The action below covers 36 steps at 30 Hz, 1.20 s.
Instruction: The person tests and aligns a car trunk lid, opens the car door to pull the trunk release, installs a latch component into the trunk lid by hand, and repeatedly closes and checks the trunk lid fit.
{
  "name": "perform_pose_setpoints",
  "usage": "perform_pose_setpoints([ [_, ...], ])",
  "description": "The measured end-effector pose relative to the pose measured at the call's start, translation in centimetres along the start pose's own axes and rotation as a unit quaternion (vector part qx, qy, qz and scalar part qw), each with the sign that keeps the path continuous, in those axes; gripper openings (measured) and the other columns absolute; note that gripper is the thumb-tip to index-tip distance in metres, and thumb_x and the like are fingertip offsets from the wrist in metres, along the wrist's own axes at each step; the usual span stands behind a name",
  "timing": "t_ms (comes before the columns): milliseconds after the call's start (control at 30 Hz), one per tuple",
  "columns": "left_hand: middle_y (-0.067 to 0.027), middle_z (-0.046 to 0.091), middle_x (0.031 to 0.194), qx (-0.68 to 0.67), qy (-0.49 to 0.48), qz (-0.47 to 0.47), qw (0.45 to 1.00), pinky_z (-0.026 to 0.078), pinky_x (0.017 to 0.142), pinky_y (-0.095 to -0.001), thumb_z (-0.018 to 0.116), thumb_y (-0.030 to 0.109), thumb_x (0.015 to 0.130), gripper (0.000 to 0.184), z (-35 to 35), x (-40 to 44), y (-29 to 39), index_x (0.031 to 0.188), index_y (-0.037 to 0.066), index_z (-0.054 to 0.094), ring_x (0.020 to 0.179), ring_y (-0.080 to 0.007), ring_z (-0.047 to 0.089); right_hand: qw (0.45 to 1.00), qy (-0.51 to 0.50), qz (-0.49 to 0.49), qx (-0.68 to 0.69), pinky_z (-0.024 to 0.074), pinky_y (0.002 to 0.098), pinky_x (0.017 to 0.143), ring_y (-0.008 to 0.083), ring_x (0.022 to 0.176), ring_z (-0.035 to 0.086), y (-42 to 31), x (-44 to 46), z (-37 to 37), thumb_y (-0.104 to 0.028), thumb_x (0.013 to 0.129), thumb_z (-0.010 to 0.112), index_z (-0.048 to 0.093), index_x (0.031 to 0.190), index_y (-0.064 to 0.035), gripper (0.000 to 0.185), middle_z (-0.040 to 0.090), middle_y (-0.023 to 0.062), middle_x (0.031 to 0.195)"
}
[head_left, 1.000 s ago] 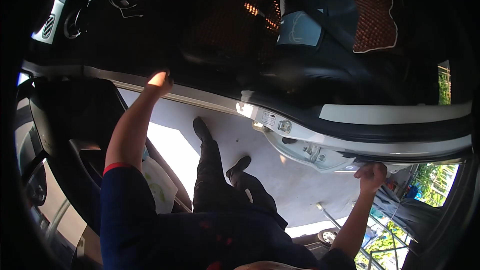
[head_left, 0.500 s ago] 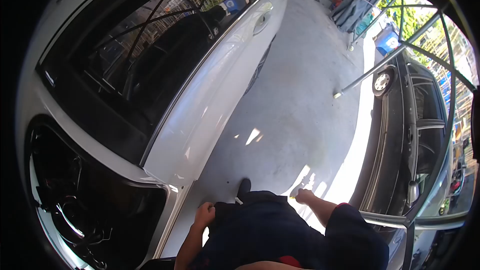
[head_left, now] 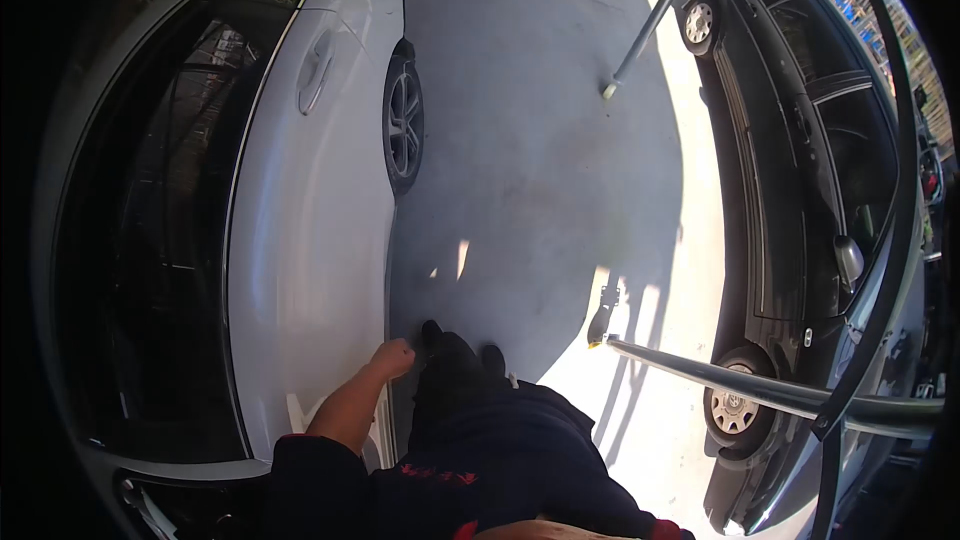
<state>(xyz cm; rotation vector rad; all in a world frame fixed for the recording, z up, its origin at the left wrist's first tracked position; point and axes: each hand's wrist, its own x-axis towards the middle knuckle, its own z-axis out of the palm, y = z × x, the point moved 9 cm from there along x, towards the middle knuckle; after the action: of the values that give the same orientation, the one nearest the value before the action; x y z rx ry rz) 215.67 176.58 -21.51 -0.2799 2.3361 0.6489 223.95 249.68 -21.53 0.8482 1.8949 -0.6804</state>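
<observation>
My left hand [head_left: 394, 359] is beside the lower edge of the white car [head_left: 300, 230], its fingers curled; whether anything is inside them is too small to tell. The car's rear door handle [head_left: 317, 74] and a rear wheel [head_left: 404, 125] show farther ahead. Below me are my dark trousers and shoes [head_left: 432, 335] on the grey floor [head_left: 520, 160]. My right hand is out of the frame; only a red sleeve edge shows at the bottom.
A dark car [head_left: 800, 140] stands on the right. A metal pole [head_left: 720, 375] runs low from the right edge, and another pole [head_left: 650, 25] slants down to the floor at the upper right. Bright sunlight crosses the floor.
The view has turned from the open car interior to the white car's side and the floor ahead. My left hand has come alongside the car; my right hand has left view.
</observation>
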Motion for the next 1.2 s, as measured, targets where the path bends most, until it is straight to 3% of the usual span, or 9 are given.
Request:
perform_pose_setpoints([
  [233, -0.0232, 0.077, 0.118, -0.059, 0.008, 0.125, 0.99, 0.058, 0.099, -0.0484, 0.063, 0.029, 0.097, 0.035, -10.8, 17.3, 15.6, 0.12, 0.005, 0.076, 0.113, -0.0441, 0.072, 0.973, -0.034, -0.152, 0.169, 0.0529, 0.0478, 0.107, 0.0352, 0.129, 0.068, -26.9, 4.1, 4.0, -0.038, 0.101, 0.064, 0.073, 0.137, -0.0072, 0.048, 0.073, 0.0171, 0.137],
  [367, -0.022, 0.077, 0.12, -0.058, -0.033, 0.139, 0.988, 0.057, 0.1, -0.0476, 0.063, 0.03, 0.097, 0.037, -16.8, 23.5, 18.3, 0.122, 0.006, 0.075, 0.114, -0.0431, 0.072, 0.968, -0.044, -0.175, 0.173, 0.0537, 0.0477, 0.105, 0.0344, 0.127, 0.069, -38.0, 6.5, 2.8, -0.037, 0.101, 0.065, 0.073, 0.137, -0.007, 0.048, 0.074, 0.0172, 0.136],
  [533, -0.0223, 0.077, 0.123, 0.101, -0.159, 0.089, 0.978, 0.057, 0.1, -0.0487, 0.062, 0.03, 0.095, 0.039, -27.7, 29.4, 16.3, 0.123, 0.006, 0.076, 0.113, -0.0436, 0.072, 0.985, -0.034, -0.115, 0.121, 0.0547, 0.0476, 0.103, 0.0333, 0.125, 0.07, -43.5, 8.9, 1.0, -0.037, 0.101, 0.066, 0.073, 0.137, -0.0068, 0.048, 0.075, 0.0173, 0.134],
  [633, -0.0236, 0.075, 0.124, 0.06, -0.14, 0.088, 0.984, 0.056, 0.101, -0.0502, 0.062, 0.029, 0.094, 0.041, -34.5, 35.0, 14.0, 0.125, 0.004, 0.074, 0.116, -0.0442, 0.071, 0.993, -0.043, -0.092, 0.066, 0.0553, 0.0475, 0.102, 0.0326, 0.124, 0.071, -45.6, 9.5, -0.2, -0.037, 0.101, 0.067, 0.073, 0.136, -0.0066, 0.047, 0.075, 0.0173, 0.133],
  [833, -0.025, 0.074, 0.122, 0.034, -0.026, 0.113, 0.993, 0.056, 0.1, -0.0503, 0.063, 0.031, 0.096, 0.041, -48.4, 49.4, 19.9, 0.125, 0.003, 0.073, 0.117, -0.0433, 0.07, 0.987, -0.06, -0.144, -0.047, 0.0565, 0.0473, 0.1, 0.0313, 0.121, 0.073, -56.7, 14.6, -4.3, -0.037, 0.101, 0.069, 0.074, 0.136, -0.0063, 0.047, 0.076, 0.0174, 0.132],
  [933, -0.0263, 0.072, 0.128, -0.061, -0.007, 0.147, 0.987, 0.054, 0.105, -0.0509, 0.061, 0.03, 0.097, 0.042, -54.3, 55.3, 24.3, 0.127, 0.003, 0.072, 0.122, -0.0446, 0.068, 0.986, -0.077, -0.136, -0.055, 0.0567, 0.0468, 0.095, 0.0306, 0.115, 0.073, -65.4, 20.9, -9.2, -0.035, 0.101, 0.068, 0.073, 0.134, -0.0059, 0.044, 0.076, 0.0168, 0.126],
  [1100, -0.0262, 0.07, 0.134, -0.023, -0.014, 0.044, 0.999, 0.052, 0.109, -0.049, 0.061, 0.03, 0.098, 0.043, -62.3, 65.3, 25.3, 0.13, 0.002, 0.071, 0.127, -0.0438, 0.066, 0.985, -0.11, -0.119, -0.055, 0.0558, 0.0444, 0.075, 0.0287, 0.088, 0.072, -84.6, 32.8, -27.1, -0.026, 0.106, 0.061, 0.069, 0.124, -0.0042, 0.03, 0.075, 0.0137, 0.104],
  [1167, -0.0261, 0.07, 0.136, -0.026, 0.003, 0.018, 0.999, 0.052, 0.109, -0.0487, 0.061, 0.029, 0.098, 0.045, -67.1, 67.5, 24.9, 0.131, 0.002, 0.071, 0.127, -0.0436, 0.066, 0.993, -0.051, 0.027, 0.101, 0.0541, 0.0427, 0.068, 0.0275, 0.083, 0.072, -93.4, 34.8, -34.0, -0.026, 0.107, 0.06, 0.069, 0.12, -0.0045, 0.026, 0.075, 0.0132, 0.099],
  [1200, -0.0262, 0.069, 0.137, -0.047, 0.022, 0.021, 0.998, 0.052, 0.109, -0.0487, 0.061, 0.029, 0.098, 0.045, -70.6, 69.2, 25.5, 0.132, 0.001, 0.07, 0.127, -0.0435, 0.066, 0.994, -0.007, -0.011, 0.107, 0.0523, 0.0407, 0.062, 0.0245, 0.078, 0.071, -101.2, 36.1, -38.7, -0.023, 0.106, 0.059, 0.07, 0.114, -0.0038, 0.024, 0.074, 0.0124, 0.096],
])
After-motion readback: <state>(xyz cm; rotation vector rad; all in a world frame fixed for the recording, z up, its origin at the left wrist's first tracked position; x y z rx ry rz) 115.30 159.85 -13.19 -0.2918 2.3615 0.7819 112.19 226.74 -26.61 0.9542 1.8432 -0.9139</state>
